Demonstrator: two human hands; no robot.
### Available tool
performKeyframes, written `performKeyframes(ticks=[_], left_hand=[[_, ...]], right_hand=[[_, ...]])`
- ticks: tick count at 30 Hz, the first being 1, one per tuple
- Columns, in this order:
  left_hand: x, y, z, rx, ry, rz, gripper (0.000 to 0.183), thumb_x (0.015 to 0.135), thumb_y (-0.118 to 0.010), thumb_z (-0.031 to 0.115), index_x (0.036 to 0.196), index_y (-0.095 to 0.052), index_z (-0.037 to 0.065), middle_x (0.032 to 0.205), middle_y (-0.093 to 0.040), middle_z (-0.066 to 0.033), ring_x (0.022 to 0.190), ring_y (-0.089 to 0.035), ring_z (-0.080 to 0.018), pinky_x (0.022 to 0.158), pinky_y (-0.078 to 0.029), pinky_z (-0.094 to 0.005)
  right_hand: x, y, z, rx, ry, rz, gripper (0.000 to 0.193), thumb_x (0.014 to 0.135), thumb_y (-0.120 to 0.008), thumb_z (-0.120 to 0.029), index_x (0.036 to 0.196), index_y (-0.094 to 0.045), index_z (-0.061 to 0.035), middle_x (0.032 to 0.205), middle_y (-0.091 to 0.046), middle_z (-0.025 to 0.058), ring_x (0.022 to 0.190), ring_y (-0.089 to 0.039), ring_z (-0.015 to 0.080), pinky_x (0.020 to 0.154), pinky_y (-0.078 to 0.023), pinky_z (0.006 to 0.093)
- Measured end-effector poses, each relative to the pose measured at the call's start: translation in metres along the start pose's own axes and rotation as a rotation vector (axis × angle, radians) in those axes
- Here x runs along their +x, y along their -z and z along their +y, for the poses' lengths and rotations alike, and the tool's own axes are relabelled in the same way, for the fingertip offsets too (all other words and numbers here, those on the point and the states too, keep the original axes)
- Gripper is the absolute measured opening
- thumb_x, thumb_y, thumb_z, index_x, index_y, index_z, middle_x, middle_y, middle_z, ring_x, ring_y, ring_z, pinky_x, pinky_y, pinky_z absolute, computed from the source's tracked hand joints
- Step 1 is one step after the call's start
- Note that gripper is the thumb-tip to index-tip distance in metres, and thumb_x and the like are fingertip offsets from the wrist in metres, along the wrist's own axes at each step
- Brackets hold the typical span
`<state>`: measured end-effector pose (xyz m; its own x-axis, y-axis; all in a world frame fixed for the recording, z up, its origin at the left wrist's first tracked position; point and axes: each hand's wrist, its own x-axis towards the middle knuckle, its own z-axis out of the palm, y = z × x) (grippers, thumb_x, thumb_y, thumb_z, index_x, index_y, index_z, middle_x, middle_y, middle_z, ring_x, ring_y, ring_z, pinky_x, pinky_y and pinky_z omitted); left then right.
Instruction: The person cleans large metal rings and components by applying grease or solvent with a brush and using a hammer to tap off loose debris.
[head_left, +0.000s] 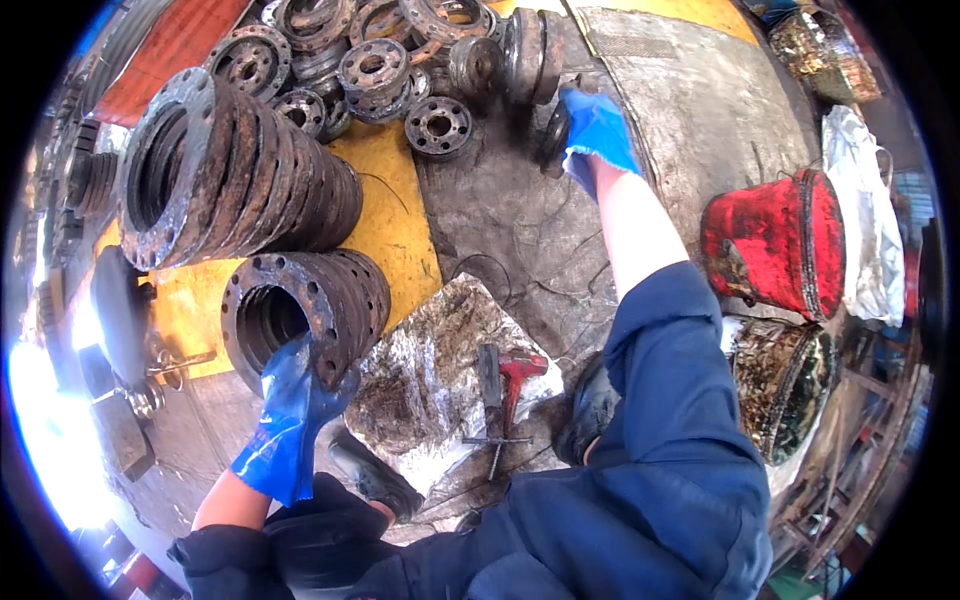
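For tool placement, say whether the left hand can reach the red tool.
Likely yes: the left hand is at the nearer flange stack; the red tool lies uncovered on the stained sheet, with nothing tall between.

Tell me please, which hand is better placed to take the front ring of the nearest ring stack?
Probably the left hand: it is at the lower rim of the front ring, while the right hand is stretched far ahead, beside dark metal discs.

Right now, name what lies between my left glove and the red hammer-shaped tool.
The head view shows a grimy white sheet, then a dark bar beside the tool.
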<state>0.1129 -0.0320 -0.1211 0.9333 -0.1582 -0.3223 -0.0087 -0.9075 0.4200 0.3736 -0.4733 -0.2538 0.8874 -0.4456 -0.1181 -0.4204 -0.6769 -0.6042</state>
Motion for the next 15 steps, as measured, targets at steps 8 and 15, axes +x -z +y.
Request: performKeyframes(ticks=[8, 15], left_hand=[[-0.007, 0.002, 0.002, 0.054, -0.078, 0.021, 0.041, 0.073, -0.073, 0.032, 0.107, -0.067, 0.011, 0.099, -0.071, -0.0151, 0.092, -0.068, -0.0373, 0.081, -0.055, -0.0441], [-0.015, -0.022, -0.042, 0.202, -0.070, 0.154, 0.045, 0.073, -0.075, 0.035, 0.110, -0.067, 0.010, 0.103, -0.070, -0.0164, 0.095, -0.067, -0.0388, 0.084, -0.055, -0.0453]], right_hand=[[-0.131, -0.040, -0.002, 0.240, -0.225, 0.282, 0.080, 0.088, -0.060, -0.057, 0.145, -0.035, -0.0070, 0.111, -0.066, 0.0326, 0.103, -0.064, 0.0494, 0.090, -0.052, 0.0521], [-0.209, -0.007, -0.028, 0.154, -0.314, 0.044, 0.091, 0.079, -0.069, -0.051, 0.150, -0.032, -0.0069, 0.132, -0.057, 0.0310, 0.122, -0.057, 0.0441, 0.103, -0.047, 0.0449]])
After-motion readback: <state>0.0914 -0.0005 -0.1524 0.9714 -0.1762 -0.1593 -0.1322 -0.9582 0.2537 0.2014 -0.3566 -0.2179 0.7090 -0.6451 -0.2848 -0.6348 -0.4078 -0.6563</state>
